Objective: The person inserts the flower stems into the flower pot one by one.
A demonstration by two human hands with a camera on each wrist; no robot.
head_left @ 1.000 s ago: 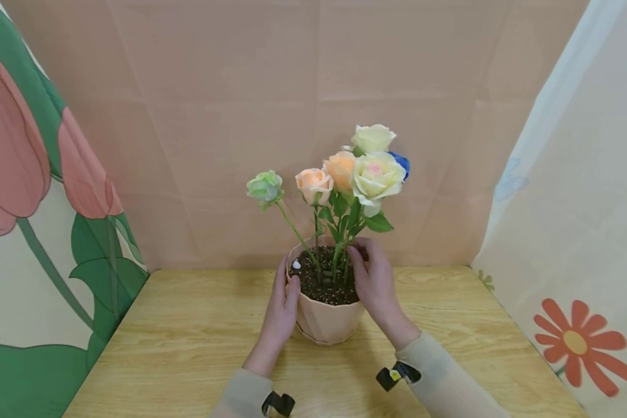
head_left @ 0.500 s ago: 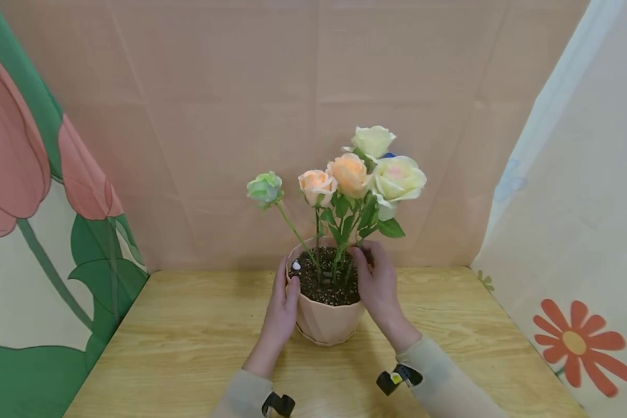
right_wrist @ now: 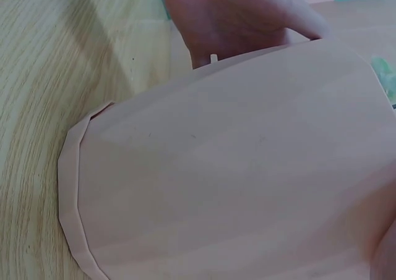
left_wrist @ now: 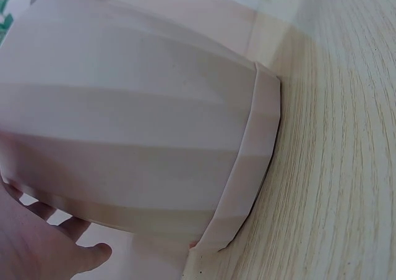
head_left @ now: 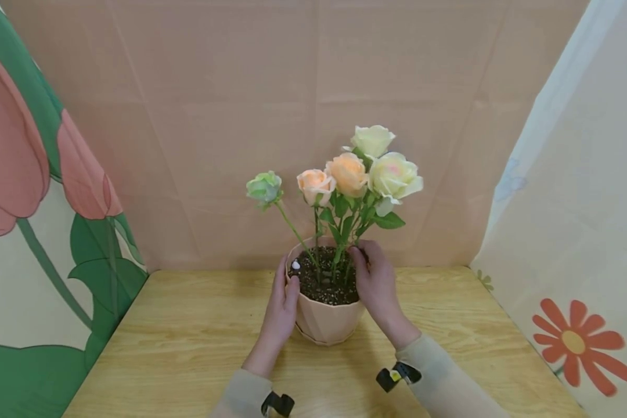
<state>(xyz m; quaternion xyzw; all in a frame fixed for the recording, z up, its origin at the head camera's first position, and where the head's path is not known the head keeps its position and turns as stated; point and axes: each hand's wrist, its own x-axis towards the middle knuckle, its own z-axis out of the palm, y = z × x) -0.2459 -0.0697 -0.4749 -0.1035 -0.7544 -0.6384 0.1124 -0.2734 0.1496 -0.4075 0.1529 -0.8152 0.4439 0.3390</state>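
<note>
A pale pink faceted flowerpot [head_left: 328, 322], filled with dark soil [head_left: 330, 297], stands between my hands. My left hand [head_left: 281, 299] holds its left rim, thumb on the edge and fingers along the outer wall. At the right rim, my right hand [head_left: 377, 284] pinches a rose stem low down, beneath a large cream rose [head_left: 395, 176] with a pink centre; its fingertips are partly hidden. Also in the pot are an orange rose [head_left: 348, 173], a peach rose [head_left: 316, 186], another cream rose [head_left: 373, 141] and a pale green rose [head_left: 265, 187] leaning left.
The pot stands on a wood-grain table [head_left: 198, 348], near a plain pinkish backdrop [head_left: 214, 145]. Printed flower sheets hang at left and right. A small white object [head_left: 295, 265] lies on the soil by my left thumb.
The large cream rose has swung right, and the orange rose has shifted slightly right. A blue rose seen behind them is now hidden. My left hand has stayed on the rim.
</note>
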